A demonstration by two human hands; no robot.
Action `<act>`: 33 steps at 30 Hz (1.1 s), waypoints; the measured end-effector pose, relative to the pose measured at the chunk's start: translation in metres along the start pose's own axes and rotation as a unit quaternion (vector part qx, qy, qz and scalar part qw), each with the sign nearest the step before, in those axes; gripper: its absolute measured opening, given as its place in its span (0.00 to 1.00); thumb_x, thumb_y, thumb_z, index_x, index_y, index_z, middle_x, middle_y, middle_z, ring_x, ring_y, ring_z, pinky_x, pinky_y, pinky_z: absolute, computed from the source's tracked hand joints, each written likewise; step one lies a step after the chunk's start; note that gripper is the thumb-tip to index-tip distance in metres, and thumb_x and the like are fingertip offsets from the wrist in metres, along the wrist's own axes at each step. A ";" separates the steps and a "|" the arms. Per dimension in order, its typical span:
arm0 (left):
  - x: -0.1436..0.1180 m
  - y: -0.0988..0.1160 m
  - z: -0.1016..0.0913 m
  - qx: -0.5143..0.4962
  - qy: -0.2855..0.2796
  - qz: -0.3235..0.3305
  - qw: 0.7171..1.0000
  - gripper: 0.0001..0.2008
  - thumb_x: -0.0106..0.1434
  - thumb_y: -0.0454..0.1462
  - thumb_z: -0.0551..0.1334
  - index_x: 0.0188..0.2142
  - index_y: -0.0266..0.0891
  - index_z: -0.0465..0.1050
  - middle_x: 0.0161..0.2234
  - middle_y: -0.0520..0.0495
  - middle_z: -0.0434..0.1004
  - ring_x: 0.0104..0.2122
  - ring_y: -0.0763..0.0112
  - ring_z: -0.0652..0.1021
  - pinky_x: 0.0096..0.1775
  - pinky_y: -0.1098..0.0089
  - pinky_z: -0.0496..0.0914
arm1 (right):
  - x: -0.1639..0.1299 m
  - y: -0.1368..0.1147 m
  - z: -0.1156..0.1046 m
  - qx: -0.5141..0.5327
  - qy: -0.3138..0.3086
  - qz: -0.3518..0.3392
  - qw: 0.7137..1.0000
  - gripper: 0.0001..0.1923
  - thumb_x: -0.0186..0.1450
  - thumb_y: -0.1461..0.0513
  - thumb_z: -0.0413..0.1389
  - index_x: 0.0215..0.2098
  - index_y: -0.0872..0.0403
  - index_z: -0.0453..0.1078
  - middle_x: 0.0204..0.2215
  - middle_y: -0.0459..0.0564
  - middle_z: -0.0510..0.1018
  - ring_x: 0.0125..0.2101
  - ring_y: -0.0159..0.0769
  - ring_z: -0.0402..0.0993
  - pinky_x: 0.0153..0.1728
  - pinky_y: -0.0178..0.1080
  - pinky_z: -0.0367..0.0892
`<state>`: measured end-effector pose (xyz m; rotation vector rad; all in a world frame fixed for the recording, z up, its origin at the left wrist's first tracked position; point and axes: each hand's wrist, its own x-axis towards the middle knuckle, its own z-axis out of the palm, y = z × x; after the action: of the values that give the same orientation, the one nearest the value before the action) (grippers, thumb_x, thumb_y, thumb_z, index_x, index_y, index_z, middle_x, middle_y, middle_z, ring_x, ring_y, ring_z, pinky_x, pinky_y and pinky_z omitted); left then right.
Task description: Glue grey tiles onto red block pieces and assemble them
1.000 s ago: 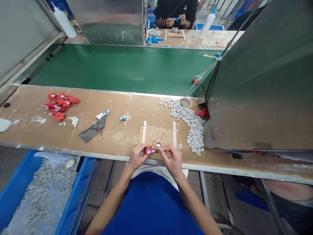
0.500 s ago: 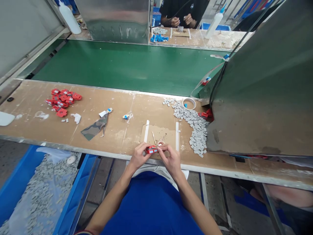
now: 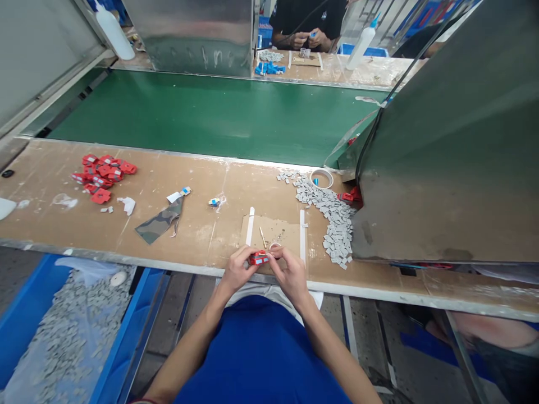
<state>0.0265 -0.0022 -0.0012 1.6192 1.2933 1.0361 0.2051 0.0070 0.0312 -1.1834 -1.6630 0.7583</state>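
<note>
My left hand point(image 3: 236, 271) is closed on a small red toy car part point(image 3: 258, 258) with pale window-like patches, held just above the table's front edge. At the part's right end, the thumb and fingers of my right hand point(image 3: 291, 276) are pinched together; whatever they hold is too small to make out. Just beyond my fingertips lies a small pale ring point(image 3: 274, 245), partly hidden. A thin pale stick point(image 3: 263, 237) rests on the cardboard piece point(image 3: 281, 225), which has white tape strips along its sides.
Grey tiles point(image 3: 337, 227) are heaped to the right beside a tape roll point(image 3: 321, 179). Red parts point(image 3: 101, 175) and a camouflage cloth point(image 3: 158, 223) lie left. A green belt point(image 3: 202, 115) runs behind; a metal panel point(image 3: 442, 168) stands right. Across it, a co-worker's hands point(image 3: 309, 39) hold something blue.
My right fingertips have shifted slightly against the red toy car part, which stays in my left hand. The view has moved a little. The co-worker's hands have come together around a blue thing.
</note>
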 end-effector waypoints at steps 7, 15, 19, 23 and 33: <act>0.002 0.000 -0.004 -0.036 -0.006 -0.023 0.999 0.11 0.65 0.40 0.69 0.46 0.41 0.81 0.39 0.42 0.83 0.39 0.61 0.80 0.42 0.65 0.74 | 0.002 -0.007 -0.017 -0.015 0.037 0.027 0.999 0.08 0.72 0.59 0.58 0.34 0.49 0.72 0.32 0.50 0.84 0.34 0.41 0.82 0.36 0.41 0.77; 0.002 -0.012 -0.013 -0.138 -0.023 -0.060 0.988 0.22 0.63 0.44 0.70 0.55 0.39 0.81 0.44 0.40 0.83 0.42 0.61 0.82 0.43 0.64 0.76 | -0.007 0.020 -0.023 -0.058 0.050 0.032 0.997 0.07 0.72 0.60 0.57 0.38 0.50 0.76 0.38 0.53 0.81 0.38 0.41 0.79 0.37 0.42 0.76; -0.001 -0.018 -0.019 -0.252 -0.010 -0.108 0.962 0.29 0.63 0.50 0.70 0.60 0.38 0.77 0.41 0.40 0.84 0.37 0.63 0.82 0.39 0.65 0.78 | -0.011 0.028 -0.017 -0.071 0.045 0.019 0.996 0.13 0.72 0.59 0.57 0.53 0.51 0.75 0.47 0.57 0.80 0.45 0.43 0.79 0.42 0.44 0.78; -0.007 -0.018 -0.024 -0.412 0.022 -0.178 0.894 0.31 0.60 0.48 0.74 0.61 0.43 0.76 0.40 0.44 0.82 0.35 0.66 0.82 0.37 0.68 0.76 | 0.006 0.047 -0.043 -0.141 0.091 0.014 0.986 0.14 0.74 0.59 0.51 0.54 0.52 0.73 0.46 0.57 0.78 0.42 0.42 0.78 0.40 0.43 0.77; -0.008 -0.013 -0.018 -0.449 0.009 -0.170 0.877 0.30 0.58 0.47 0.76 0.59 0.45 0.76 0.38 0.47 0.76 0.32 0.71 0.77 0.33 0.71 0.72 | 0.111 0.119 -0.082 -0.260 -0.003 0.023 0.965 0.12 0.69 0.66 0.53 0.45 0.52 0.77 0.41 0.53 0.77 0.36 0.42 0.74 0.41 0.42 0.71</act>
<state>0.0048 -0.0065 -0.0080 0.6470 0.8377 1.1710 0.3131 0.1497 -0.0040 -1.5831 -1.9088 0.3539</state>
